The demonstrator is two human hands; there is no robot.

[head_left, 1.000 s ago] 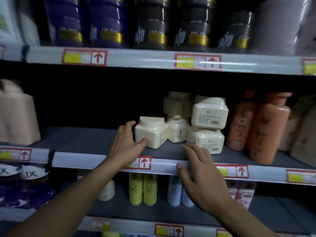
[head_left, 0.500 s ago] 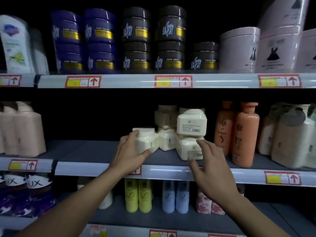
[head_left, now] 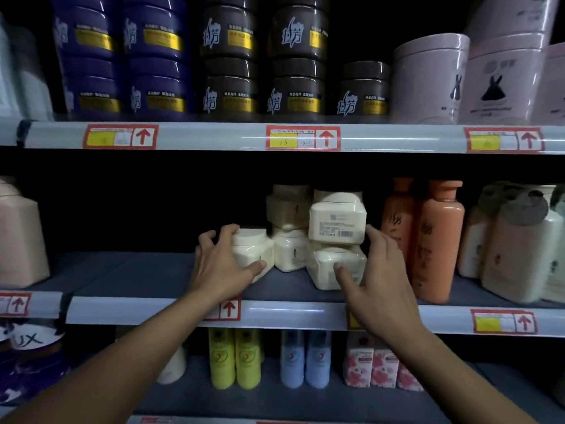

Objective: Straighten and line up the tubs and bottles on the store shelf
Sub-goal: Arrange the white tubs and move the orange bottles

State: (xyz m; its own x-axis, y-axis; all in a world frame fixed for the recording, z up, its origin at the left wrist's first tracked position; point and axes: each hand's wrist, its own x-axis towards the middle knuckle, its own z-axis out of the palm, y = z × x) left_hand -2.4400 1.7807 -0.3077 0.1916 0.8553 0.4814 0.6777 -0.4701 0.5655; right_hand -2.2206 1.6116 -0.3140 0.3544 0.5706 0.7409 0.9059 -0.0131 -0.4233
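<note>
Middle shelf point(head_left: 171, 270), and the landmark is the cluster of cream tubs in its centre. Far to the left of that cluster a pale pink bottle point(head_left: 21, 237) stands near the shelf's front, with a wide bare stretch of shelf between them, so the cluster reads as huddled rather than spread along the front.

Now the left hand point(head_left: 223, 267): it grips the left cream tub point(head_left: 253, 250), fingers curled over the lid and far side, thumb pressed to the front face. That tub sits turned, a corner pointing outward, and this wrap-around hold looks made for twisting it square.

Right of it, touching, stands the middle cream tub point(head_left: 289, 252), set a little further back with another stacked on top.

Then the right hand point(head_left: 382, 276): thumb on the front face of the lower right tub point(head_left: 333, 267), fingers curled round its right side, pinching it. This tub juts forward of its neighbours and also looks angled, which is probably why it gets a hand. The upper right tub point(head_left: 336, 220) rides on it, barcode label facing out, so any shove risks tipping that one.

Just right of the cluster, two orange bottles point(head_left: 434, 240) stand upright.
</note>
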